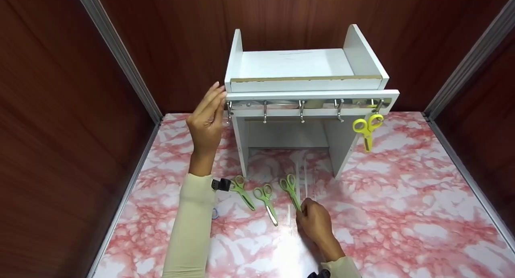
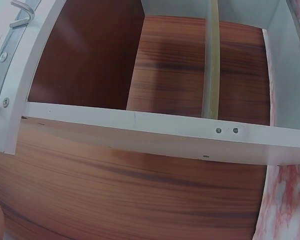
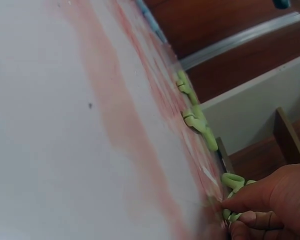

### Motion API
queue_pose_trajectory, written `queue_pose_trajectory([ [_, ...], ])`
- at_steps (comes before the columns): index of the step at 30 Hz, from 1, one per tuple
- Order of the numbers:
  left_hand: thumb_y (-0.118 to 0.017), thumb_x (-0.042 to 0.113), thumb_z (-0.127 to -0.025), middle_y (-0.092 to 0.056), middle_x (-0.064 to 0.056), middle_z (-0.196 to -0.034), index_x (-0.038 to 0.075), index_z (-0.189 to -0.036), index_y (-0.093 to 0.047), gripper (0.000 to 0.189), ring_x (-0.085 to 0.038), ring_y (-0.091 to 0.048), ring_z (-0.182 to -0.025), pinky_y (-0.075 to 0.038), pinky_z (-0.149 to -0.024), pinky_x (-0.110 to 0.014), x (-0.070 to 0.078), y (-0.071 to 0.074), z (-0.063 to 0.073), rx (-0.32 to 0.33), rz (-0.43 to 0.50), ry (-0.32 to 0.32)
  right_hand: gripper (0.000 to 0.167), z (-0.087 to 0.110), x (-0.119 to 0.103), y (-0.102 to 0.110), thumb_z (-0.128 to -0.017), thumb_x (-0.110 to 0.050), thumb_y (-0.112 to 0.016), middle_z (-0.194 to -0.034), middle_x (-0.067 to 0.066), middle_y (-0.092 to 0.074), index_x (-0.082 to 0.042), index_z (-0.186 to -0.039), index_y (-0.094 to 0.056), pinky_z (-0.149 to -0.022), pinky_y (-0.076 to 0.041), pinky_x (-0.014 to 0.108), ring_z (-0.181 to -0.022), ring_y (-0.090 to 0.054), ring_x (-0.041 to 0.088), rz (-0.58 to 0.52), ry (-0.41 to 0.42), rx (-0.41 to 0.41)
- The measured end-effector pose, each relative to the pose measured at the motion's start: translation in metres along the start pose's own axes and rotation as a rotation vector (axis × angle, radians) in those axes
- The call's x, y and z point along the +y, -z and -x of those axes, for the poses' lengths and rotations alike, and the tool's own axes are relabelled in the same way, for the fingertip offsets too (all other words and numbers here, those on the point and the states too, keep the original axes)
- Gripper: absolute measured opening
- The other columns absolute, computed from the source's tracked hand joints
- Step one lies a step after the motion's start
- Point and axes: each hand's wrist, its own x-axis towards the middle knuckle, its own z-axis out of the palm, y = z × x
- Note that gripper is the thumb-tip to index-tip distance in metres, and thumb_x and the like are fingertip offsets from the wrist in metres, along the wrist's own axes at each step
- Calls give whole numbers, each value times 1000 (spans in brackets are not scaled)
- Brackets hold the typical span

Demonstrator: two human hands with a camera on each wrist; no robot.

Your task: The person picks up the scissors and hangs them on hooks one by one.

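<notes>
My left hand [image 1: 207, 125] rests its extended fingers against the left end of a white shelf unit [image 1: 310, 85], beside its hook rail [image 1: 281, 105]. Lower down, my right hand [image 1: 317, 221] pinches green scissors [image 1: 290, 187] at the blade end, handles pointing toward the unit. In the right wrist view, the thumb and fingers close around these scissors [image 3: 233, 181] low over the table. Two more pairs lie to their left, the middle green scissors [image 1: 266, 201] and the leftmost green scissors [image 1: 244, 195]. Yellow scissors [image 1: 367, 133] hang from the rail's rightmost hook.
The unit's side panels stand on a red-and-white marbled table [image 1: 410, 197]. Several metal hooks [image 1: 302, 111] project forward from the rail. Brown wood-look walls [image 1: 193, 36] enclose the back and sides. A small blue ring [image 1: 215, 213] lies near the left sleeve.
</notes>
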Motion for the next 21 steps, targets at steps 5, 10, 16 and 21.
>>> queue_pose_trajectory([
  [5,-74,-10,-87,-75,-15,-114,-3,-103,-79,19,-32,-68,-115,-57,-96,-38,0,0,0,-2,-2,7,28,2,1,0,-79,0,-77,-63,-5,-48,-13,-73,-53,-53,-40,34,-58,-48,15,-6,7,9],
  [10,-74,-11,-86,-74,-14,-114,-3,-103,-79,19,-33,-68,-115,-56,-97,-38,1,0,0,0,-4,7,27,5,2,0,-79,0,-78,-63,-8,-46,-13,-74,-54,-52,-37,30,-56,-44,11,-38,3,29],
  [16,-74,-12,-86,-74,-15,-114,-3,-104,-78,20,-34,-68,-115,-56,-98,-39,1,-1,0,0,2,15,26,8,6,0,-81,1,-79,-63,-10,-46,-13,-77,-56,-52,-34,26,-56,-41,7,-114,-15,38],
  [21,-74,-11,-86,-74,-14,-114,-3,-104,-79,20,-34,-68,-115,-56,-98,-39,1,0,2,-6,-5,19,26,11,8,0,-79,4,-79,-64,-10,-49,-12,-76,-59,-52,-35,24,-56,-42,5,-162,0,57],
])
